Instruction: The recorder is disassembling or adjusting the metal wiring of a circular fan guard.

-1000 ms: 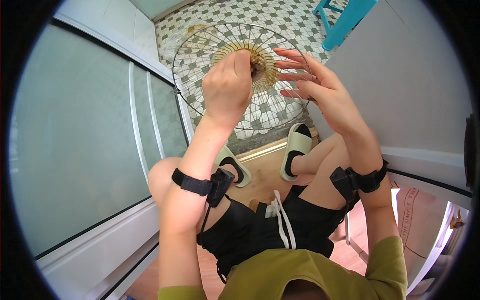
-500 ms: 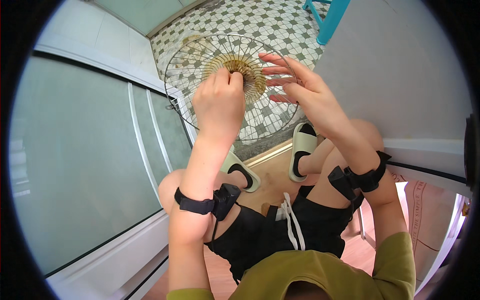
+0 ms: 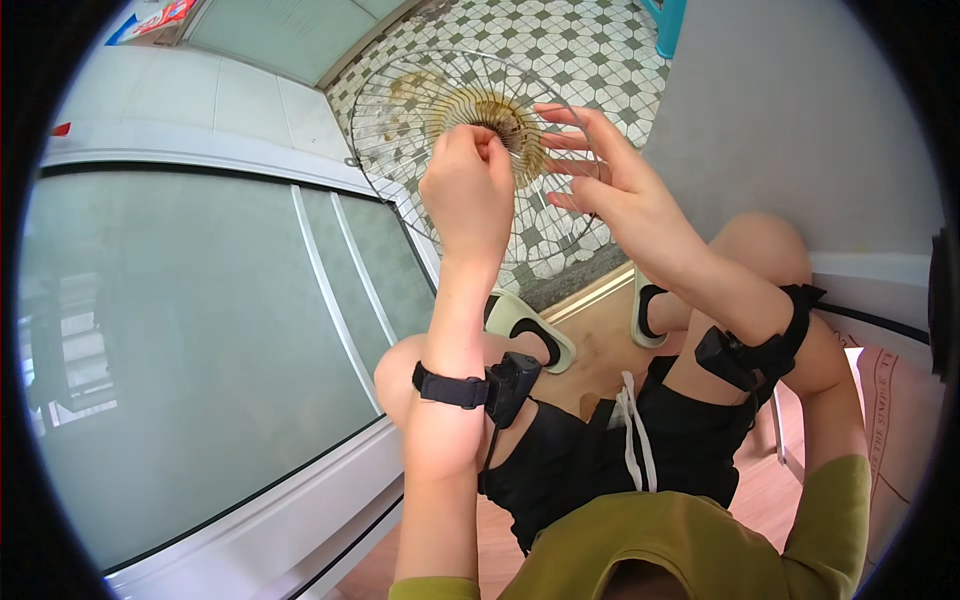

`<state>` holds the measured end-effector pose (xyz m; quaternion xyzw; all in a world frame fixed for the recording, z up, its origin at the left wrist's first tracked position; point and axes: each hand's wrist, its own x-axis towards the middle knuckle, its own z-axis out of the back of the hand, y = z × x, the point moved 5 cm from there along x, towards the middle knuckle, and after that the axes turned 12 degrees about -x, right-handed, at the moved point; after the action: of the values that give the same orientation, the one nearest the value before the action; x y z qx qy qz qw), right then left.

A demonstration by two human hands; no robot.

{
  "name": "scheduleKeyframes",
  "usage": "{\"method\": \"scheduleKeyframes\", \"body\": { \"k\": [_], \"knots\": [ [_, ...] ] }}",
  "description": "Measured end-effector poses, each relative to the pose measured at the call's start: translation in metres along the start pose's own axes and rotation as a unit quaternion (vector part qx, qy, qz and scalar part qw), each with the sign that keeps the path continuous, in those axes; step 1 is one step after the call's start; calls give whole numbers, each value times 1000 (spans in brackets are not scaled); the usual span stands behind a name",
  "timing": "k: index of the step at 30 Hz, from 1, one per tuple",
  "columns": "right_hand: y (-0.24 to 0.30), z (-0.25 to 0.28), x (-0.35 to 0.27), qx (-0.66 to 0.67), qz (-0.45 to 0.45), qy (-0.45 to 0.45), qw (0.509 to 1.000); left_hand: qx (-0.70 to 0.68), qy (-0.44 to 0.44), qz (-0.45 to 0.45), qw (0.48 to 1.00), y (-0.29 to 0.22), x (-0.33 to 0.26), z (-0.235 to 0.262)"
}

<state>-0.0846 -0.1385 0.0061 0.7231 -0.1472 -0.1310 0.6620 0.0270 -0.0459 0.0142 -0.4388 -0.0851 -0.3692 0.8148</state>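
Observation:
A round wire fan grille [image 3: 392, 190] is held up in front of me above the tiled floor. Its wires fan out from a hub ringed by closely spaced coils, stained yellow-brown around the middle. My left hand [image 3: 468, 190] is closed in a pinch just at the hub; whatever lies between its fingertips is hidden. At the right edge of the grille, my right hand [image 3: 610, 170] holds the rim between thumb and palm, its fingers reaching along the wires. A black strap with a small dark box [image 3: 512, 388] circles each forearm.
A white-framed glass door [image 3: 220, 350] fills the left side. Grey-and-white patterned tiles [image 3: 540, 40] lie beyond a metal threshold strip [image 3: 590, 292]. To the right stands a grey panel [image 3: 800, 120], with a turquoise stool leg [image 3: 670, 28] behind it. My slippered feet are below the grille.
My view has shifted, so most of the scene sits farther right. The grille has turned slightly clockwise, its small rim clip now higher on the left. Both hands keep their places on it.

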Motion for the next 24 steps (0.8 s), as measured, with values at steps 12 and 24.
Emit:
{"method": "scheduleKeyframes", "body": {
  "k": [12, 24],
  "knots": [
    [5, 7, 6, -4, -45, -35, 998, 169, 51, -70, 982, -15, 4, 14],
    [13, 6, 7, -5, 27, -23, 999, 224, 89, -88, 967, -3, -5, 31]
  ]
}}
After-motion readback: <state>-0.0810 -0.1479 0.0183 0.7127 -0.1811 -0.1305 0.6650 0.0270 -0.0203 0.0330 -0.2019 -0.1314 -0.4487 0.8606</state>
